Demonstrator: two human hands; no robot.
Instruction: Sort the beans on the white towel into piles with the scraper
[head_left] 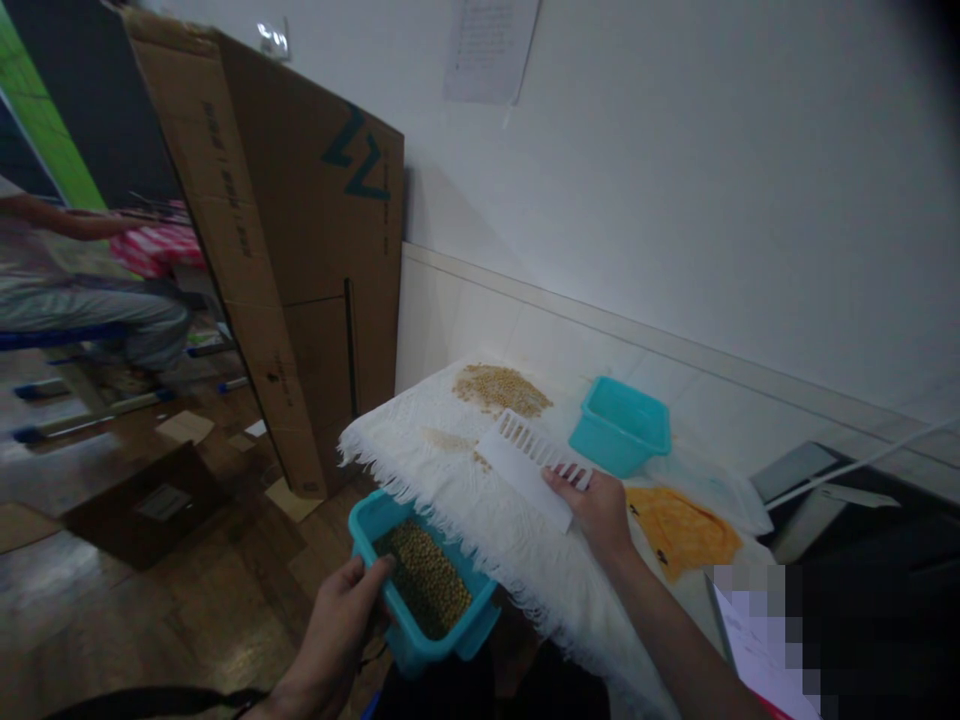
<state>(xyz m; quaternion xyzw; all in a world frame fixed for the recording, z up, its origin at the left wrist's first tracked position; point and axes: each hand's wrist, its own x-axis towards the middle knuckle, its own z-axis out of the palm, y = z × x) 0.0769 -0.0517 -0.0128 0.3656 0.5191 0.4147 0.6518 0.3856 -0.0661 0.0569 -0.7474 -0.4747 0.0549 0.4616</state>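
My left hand [339, 622] grips the near rim of a teal plastic bin [448, 640] partly filled with beans, held below the edge of the table. My right hand [596, 505] holds a white slotted plastic scraper [529, 462] flat on a white fringed towel [465, 500]. A pile of beans [501, 389] lies on the towel at the far side, and a thin trail of beans [454, 442] sits just left of the scraper. A second teal bin [621, 425], seemingly empty, stands beyond my right hand.
A tall cardboard box [300, 240] leans against the wall to the left. A yellow cloth [686, 530] lies right of my hand. Another person [82, 290] sits at the far left. Flattened cardboard [150, 500] lies on the wooden floor.
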